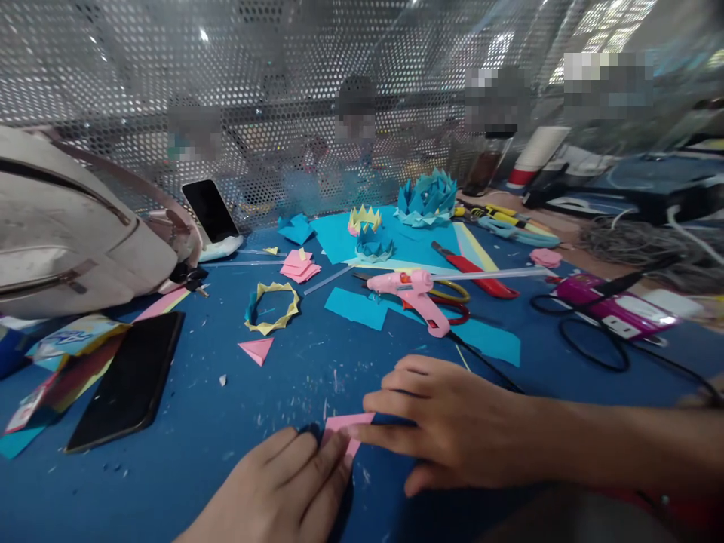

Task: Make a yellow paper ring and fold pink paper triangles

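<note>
A small pink paper (346,422) lies on the blue table at the lower middle, its edges folded. My left hand (288,483) rests at its lower left, fingers pressed together on the paper. From the right, my right hand (441,422) reaches over with its fingers spread, the index fingertip touching the paper. A folded pink triangle (258,350) lies up and left of it, below a ring of folded yellow paper (272,329) with a blue part. Behind my right hand lies a pink glue gun (415,290) with a clear stick in its back.
Blue strips (356,307), scissors, a red-handled cutter (486,280) and paper flowers (427,197) lie behind. At left are a black phone (130,381) and a white bag (73,234). A purple power strip (614,305) with black cable sits right, before a perforated metal screen (283,98).
</note>
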A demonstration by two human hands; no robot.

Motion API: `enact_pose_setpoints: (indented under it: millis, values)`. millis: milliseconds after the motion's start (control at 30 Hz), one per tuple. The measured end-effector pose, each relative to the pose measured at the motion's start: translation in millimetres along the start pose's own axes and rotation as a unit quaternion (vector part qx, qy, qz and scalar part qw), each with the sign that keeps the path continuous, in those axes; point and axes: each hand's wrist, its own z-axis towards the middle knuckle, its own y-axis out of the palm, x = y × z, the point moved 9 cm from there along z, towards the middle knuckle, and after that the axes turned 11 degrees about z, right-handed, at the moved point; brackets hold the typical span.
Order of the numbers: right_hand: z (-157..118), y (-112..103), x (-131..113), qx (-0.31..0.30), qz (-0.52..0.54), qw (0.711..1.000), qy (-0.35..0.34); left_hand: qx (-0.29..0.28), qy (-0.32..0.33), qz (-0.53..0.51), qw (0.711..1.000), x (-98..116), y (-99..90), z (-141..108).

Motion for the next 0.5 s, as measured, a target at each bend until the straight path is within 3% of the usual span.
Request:
enact_pose_setpoints:
  millis: [167, 333, 433, 500]
  values:
    - [-9.5, 0.9, 9.5, 0.006, 0.025, 0.998, 0.053, -0.012, 0.005, 0.006, 1.0, 0.7, 1.4, -0.8]
    - [-13.0, -5.2, 13.1, -0.007, 0.0, 0.998, 0.064, 0.0, -0.001, 0.011, 1.0, 0.8, 1.1, -3.5]
    - [-0.3, -17.6, 3.3, -0.029, -0.023, 0.998, 0.053, 0.008, 0.003, 0.004, 1.0, -0.7, -1.7, -1.1]
    - [7.0, -33.4, -17.4, -0.017, -0.04, 0.999, -0.004, 0.008, 0.0, -0.023, 1.0, -5.0, -4.9, 3.8]
